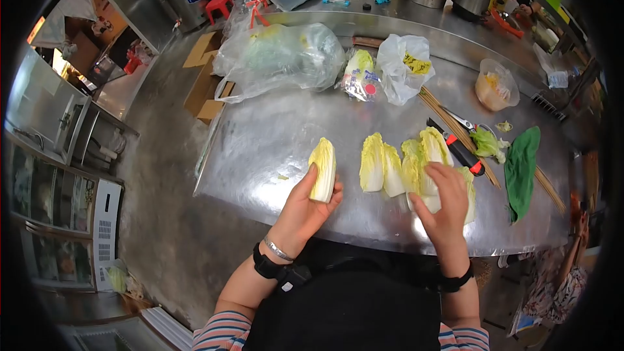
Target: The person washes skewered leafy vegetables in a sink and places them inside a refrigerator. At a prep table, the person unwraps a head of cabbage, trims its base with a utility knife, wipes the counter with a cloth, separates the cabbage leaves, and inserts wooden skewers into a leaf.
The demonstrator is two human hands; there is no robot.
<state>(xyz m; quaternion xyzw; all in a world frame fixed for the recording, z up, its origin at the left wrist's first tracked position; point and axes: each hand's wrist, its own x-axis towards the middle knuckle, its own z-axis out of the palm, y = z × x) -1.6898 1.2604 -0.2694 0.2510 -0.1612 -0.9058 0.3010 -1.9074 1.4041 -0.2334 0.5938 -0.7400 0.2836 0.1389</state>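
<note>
A yellow-white cabbage leaf (324, 172) is upright in my left hand (307, 205), the thumb on its face and the fingers behind its lower right edge. Over the right end of a row of leaves, my right hand (447, 205) has its thumb and fingers apart, with nothing visible between them. It partly covers the leaves below. Two more leaves (372, 166) stand out at the left of this row, their white bases toward me. All lie on the metal table (260, 149).
Behind lie a large plastic bag (279, 58), a wrapped cabbage (361, 78), a white bag (404, 68) and a plastic tub (496, 88). To the right are a black-and-red cutter (463, 153), scissors (458, 117), wooden sticks (448, 120) and a green cloth (522, 172).
</note>
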